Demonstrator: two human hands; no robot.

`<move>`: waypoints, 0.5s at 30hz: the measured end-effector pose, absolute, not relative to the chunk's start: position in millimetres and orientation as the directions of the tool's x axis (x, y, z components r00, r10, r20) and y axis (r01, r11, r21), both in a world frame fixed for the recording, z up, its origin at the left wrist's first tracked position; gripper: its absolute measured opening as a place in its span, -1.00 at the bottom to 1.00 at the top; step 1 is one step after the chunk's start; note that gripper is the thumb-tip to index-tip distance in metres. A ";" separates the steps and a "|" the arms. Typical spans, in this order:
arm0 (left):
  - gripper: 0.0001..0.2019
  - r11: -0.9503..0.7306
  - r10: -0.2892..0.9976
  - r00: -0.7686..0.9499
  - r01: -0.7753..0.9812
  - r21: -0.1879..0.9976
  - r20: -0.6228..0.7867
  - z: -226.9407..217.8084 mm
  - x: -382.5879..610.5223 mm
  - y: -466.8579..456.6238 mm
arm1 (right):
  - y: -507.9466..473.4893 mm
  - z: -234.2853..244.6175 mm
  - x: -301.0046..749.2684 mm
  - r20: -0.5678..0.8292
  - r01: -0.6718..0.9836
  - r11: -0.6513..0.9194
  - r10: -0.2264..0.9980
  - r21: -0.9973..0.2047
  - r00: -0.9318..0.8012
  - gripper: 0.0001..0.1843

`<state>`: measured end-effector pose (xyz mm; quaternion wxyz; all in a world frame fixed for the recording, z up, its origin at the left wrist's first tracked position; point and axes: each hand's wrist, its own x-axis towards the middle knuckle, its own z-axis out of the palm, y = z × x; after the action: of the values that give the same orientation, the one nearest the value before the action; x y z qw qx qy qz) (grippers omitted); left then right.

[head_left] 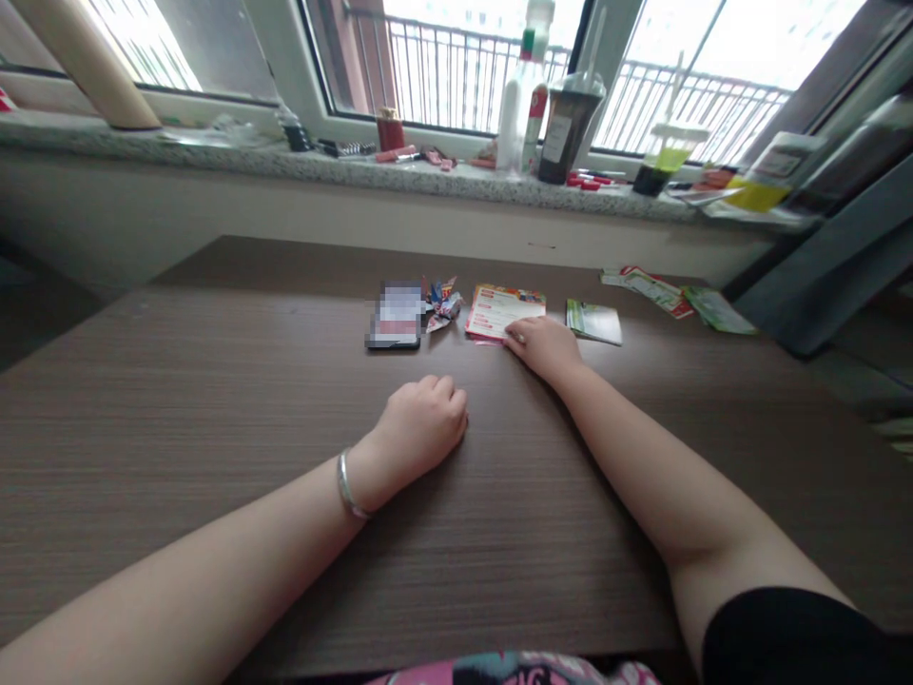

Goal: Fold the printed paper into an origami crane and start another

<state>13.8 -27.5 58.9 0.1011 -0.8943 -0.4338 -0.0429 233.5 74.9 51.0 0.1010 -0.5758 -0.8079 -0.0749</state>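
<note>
A small stack of printed leaflets [499, 309], white with red and orange print, lies on the brown table. At its lower right edge is my right hand [546, 347], its fingers closed on that corner; the thumb is partly hidden. My left hand [424, 419] rests on the table nearer to me, curled into a loose fist with the knuckles up. Nothing shows in it, and a silver bangle [345, 480] circles the wrist. Left of the leaflets lie a folded paper piece [445, 306] in several colours and a phone [397, 316] with a blurred screen.
Just right of the leaflets is a green and white booklet [594, 322]. More printed papers [656, 288] and a green packet [719, 311] lie at the back right. Bottles [514, 119], drink cups [569, 128] and small items line the granite windowsill [456, 187].
</note>
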 end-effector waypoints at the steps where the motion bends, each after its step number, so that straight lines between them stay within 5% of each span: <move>1: -0.76 -0.606 0.767 0.621 0.784 -0.135 0.161 59.6 12.0 -25.8 | 74.6 49.8 234.4 0.254 0.942 0.334 0.909 0.025 -0.329 -0.65; 9: -0.75 -0.621 0.759 0.621 0.781 -0.070 0.196 59.8 0.1 -14.4 | 72.7 47.7 234.0 0.268 0.954 0.288 0.916 0.083 -0.299 -0.67; 15: -0.79 -0.557 0.801 0.526 0.830 0.035 0.286 54.8 -1.8 -14.3 | 52.7 56.1 237.7 0.361 0.938 0.344 0.880 -0.034 -0.309 -0.77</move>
<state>-1.8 -14.3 54.8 0.0527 -0.8719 -0.4676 -0.1355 237.7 52.7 56.1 0.1603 -0.5655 -0.8038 -0.0913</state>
